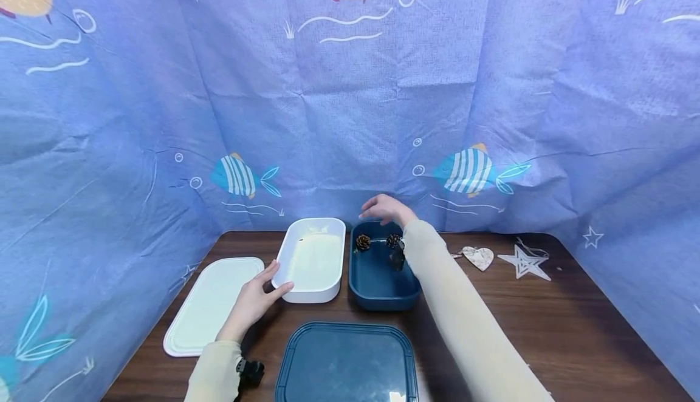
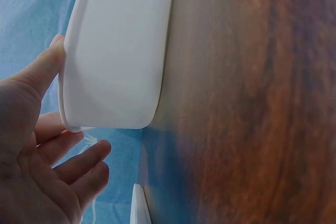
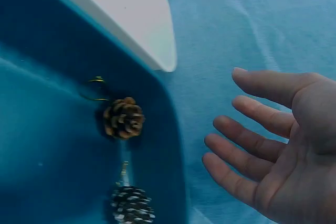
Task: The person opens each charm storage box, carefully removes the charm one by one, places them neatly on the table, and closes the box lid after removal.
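Note:
My left hand [image 1: 253,308] holds the near left corner of a white open box [image 1: 313,296], its thumb [image 2: 46,65] on the rim and the index finger round the corner; the other fingers are loosely bent. Beside that box stands a dark blue open box [image 1: 384,303]. Two pine cones lie in its far end: a brown one [image 3: 124,120] and a darker, white-tipped one [image 3: 132,206], each with a gold-coloured loop or cord near it. Over the blue box's far edge hovers my right hand [image 1: 387,209], fingers spread loosely and holding nothing.
A white lid [image 1: 210,308] lies at the left, a dark blue lid [image 1: 347,362] in front. To the right are a whitish heart ornament [image 1: 479,258] and a white star ornament [image 1: 525,262] with a cord. A blue fish-print cloth [image 1: 350,116] hangs behind the wooden table [image 1: 492,323].

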A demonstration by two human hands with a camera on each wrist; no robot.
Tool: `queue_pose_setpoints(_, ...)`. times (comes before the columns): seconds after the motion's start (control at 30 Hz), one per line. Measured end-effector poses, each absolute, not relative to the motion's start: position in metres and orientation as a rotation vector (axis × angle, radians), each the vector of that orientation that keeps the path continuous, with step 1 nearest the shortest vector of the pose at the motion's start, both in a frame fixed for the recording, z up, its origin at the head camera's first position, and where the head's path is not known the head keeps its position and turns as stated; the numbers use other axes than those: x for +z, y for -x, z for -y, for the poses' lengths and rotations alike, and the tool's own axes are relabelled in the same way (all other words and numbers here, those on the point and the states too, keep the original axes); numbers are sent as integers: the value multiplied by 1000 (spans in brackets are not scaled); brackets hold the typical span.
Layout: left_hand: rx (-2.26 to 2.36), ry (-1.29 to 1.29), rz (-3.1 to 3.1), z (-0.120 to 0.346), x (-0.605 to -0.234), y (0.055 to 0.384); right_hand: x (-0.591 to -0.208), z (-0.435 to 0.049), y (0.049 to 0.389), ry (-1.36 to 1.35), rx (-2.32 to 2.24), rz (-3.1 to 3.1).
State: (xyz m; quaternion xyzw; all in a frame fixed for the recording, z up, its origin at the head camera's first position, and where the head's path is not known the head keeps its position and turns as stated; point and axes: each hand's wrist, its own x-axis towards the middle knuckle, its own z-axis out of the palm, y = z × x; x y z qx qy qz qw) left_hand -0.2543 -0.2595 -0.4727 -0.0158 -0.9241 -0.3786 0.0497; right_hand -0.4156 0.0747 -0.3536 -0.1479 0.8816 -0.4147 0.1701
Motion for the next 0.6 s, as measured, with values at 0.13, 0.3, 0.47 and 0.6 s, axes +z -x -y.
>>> queue_pose_setpoints(0.13, -1152, 48, 2808, 259, -475, 253, -368, -67, 415, 387, -1143, -2509)
queue_pose_setpoints(0.3, -1159, 49, 2811, 260, -476, 252, -386, -63, 414, 363, -1094, -2513)
queue_pose_setpoints(0.47, -1149, 65, 2805, 260, -474, 253, -397, -61, 414, 349, -1074, -2522)
queue_pose_setpoints(0.6, -1140, 72, 2798, 260, -473, 253, -405, -59, 415, 336, -1061, -2527)
